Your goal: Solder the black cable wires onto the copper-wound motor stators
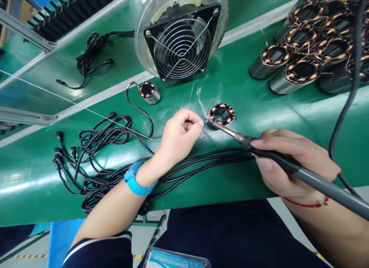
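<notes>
My right hand point(294, 160) is wrapped round the dark handle of a soldering iron point(273, 154). The iron's metal tip reaches the left edge of a motor stator point(221, 115) with copper windings, standing on the bench. Thumb and forefinger of my left hand point(183, 131) pinch a thin wire point(205, 120) beside that stator, right at the tip. Thin smoke rises there. What the wire joins to is too small to make out. A second stator point(149, 92) with a black cable attached stands farther back on the left.
A round fan with a wire guard point(181, 54) stands behind the stator. Several more stators point(302, 74) crowd the back right. Coiled black cables point(105, 133) with connectors lie on the left, some running under my left wrist. The iron's cord point(347, 106) hangs at right.
</notes>
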### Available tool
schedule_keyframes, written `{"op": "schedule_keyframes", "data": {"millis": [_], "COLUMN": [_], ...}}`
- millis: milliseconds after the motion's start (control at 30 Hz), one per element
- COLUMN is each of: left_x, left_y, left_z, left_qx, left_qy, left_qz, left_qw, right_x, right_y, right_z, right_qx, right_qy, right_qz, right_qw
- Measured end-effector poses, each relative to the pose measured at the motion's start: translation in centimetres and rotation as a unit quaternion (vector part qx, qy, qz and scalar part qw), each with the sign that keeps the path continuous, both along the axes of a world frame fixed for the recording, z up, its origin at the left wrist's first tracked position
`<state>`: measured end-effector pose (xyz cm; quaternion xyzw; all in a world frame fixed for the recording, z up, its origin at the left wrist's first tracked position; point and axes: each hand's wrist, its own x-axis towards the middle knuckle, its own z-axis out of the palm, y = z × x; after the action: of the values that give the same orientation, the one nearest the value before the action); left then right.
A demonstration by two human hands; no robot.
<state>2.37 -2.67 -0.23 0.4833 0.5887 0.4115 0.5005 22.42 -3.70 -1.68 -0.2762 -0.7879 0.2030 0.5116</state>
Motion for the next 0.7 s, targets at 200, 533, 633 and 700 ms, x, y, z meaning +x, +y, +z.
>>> {"op": "schedule_keyframes", "data": {"millis": [200, 533, 633, 700], "left_x": [0.0, -0.1, -0.1, -0.1], "left_y": [0.0, 0.0, 0.0, 0.0], "left_z": [0.0, -0.3, -0.4, -0.4], "left_qx": [0.001, 0.021, 0.033, 0.044], "left_qy": [0.001, 0.022, 0.038, 0.051], "left_qz": [0.004, 0.002, 0.006, 0.005], "left_qw": [1.000, 1.000, 0.999, 0.998], "right_x": [0.1, 0.1, -0.1, -0.4], "right_y": [0.0, 0.2, 0.3, 0.5], "right_z": [0.0, 0.7, 2.0, 2.9], "right_qx": [0.004, 0.008, -0.036, -0.063], "right_qy": [-0.006, -0.070, -0.134, -0.167], "right_qz": [-0.004, -0.065, -0.081, -0.082], "right_qw": [1.000, 0.995, 0.987, 0.981]}}
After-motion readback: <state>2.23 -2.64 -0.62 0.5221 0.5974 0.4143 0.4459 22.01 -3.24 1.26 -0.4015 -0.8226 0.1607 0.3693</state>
